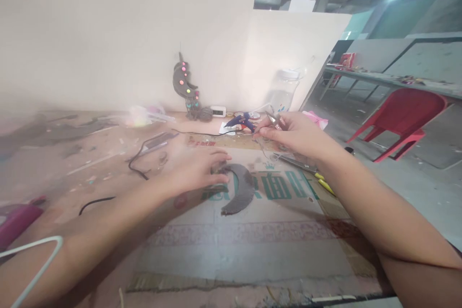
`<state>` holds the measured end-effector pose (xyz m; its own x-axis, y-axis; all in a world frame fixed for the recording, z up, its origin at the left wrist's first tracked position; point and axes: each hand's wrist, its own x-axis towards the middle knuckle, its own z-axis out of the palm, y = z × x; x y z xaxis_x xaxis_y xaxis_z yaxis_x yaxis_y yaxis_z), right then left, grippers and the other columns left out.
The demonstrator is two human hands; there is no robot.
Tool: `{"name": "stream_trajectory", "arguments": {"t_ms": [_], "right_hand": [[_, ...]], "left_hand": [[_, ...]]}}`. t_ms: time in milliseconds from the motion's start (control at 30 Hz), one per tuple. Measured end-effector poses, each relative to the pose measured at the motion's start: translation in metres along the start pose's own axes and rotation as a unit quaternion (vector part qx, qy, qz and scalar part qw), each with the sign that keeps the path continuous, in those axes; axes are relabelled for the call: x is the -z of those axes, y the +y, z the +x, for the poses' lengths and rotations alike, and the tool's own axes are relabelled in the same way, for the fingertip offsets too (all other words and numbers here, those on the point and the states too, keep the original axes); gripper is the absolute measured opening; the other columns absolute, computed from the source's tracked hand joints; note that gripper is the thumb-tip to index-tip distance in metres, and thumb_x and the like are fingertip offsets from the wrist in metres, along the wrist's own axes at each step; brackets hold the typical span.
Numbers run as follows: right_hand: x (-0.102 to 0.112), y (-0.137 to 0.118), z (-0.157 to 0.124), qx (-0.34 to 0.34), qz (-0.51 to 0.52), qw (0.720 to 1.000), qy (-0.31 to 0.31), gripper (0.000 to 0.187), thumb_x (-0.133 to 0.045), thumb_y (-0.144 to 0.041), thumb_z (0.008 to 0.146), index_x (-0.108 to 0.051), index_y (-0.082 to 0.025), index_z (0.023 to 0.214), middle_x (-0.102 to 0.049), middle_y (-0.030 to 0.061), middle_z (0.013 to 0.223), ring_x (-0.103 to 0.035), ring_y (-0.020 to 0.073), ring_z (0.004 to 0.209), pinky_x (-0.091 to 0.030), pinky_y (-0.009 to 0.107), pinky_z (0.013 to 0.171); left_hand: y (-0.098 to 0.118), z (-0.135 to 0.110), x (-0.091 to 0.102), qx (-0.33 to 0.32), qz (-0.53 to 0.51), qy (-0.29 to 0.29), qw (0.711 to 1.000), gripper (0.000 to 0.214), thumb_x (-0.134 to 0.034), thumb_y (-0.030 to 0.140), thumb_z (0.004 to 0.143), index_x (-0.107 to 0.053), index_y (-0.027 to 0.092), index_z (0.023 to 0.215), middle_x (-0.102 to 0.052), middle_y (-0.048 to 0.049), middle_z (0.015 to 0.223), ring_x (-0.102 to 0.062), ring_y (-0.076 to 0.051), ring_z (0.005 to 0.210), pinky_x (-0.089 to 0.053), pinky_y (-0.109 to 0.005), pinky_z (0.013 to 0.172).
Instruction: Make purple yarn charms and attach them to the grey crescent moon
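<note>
A grey crescent-moon shape (242, 190) lies flat on the printed cardboard (216, 255) before me. My left hand (197, 168) is beside its upper tip, thumb and fingers apart, and whether they touch the tip is hard to tell. Up and to the right, my right hand (294, 134) is closed on a small pointed metal tool (276, 121), its tip turned up and left. A thin loose strand (266, 153) hangs below that hand. Scissors with yellow handles (325, 184) lie under my right forearm, partly hidden by it.
Against the back wall hangs a dark crescent ornament (182, 82) with coloured beads. A blue glue gun (238, 119), a small white digital display (218, 111) and a clear jar (285, 89) stand near the wall. A magenta object (19, 221) is at left; a red chair (407, 115) is off to the right.
</note>
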<state>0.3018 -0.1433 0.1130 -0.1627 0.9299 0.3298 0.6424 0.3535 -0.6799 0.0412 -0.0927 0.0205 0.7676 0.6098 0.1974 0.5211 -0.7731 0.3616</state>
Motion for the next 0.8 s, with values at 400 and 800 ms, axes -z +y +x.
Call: {"name": "stream_trajectory", "arguments": {"t_ms": [400,800], "right_hand": [[0.012,-0.008,0.017,-0.004,0.083,0.991,-0.101,0.021,-0.059,-0.037,0.084,-0.065,-0.017,0.089,-0.052,-0.0052,0.055,-0.046,0.0105,0.044,-0.038,0.025,0.046],[0.009,-0.001,0.017,0.1,-0.024,0.991,-0.09,0.021,-0.062,-0.035,0.087,-0.072,-0.017,0.085,-0.073,0.0025,0.08,-0.064,0.0185,0.074,-0.048,0.028,0.068]], "left_hand": [[-0.057,-0.002,0.003,0.097,0.119,0.013,0.988,0.043,-0.048,0.018,0.089,-0.064,0.02,0.129,-0.057,-0.0136,0.143,-0.054,-0.031,0.129,-0.043,-0.049,0.107],[0.0,0.045,-0.03,0.026,0.011,-0.026,0.999,0.024,-0.064,0.026,0.088,-0.069,0.02,0.11,-0.066,-0.0101,0.116,-0.06,-0.026,0.113,-0.046,-0.038,0.098]]}}
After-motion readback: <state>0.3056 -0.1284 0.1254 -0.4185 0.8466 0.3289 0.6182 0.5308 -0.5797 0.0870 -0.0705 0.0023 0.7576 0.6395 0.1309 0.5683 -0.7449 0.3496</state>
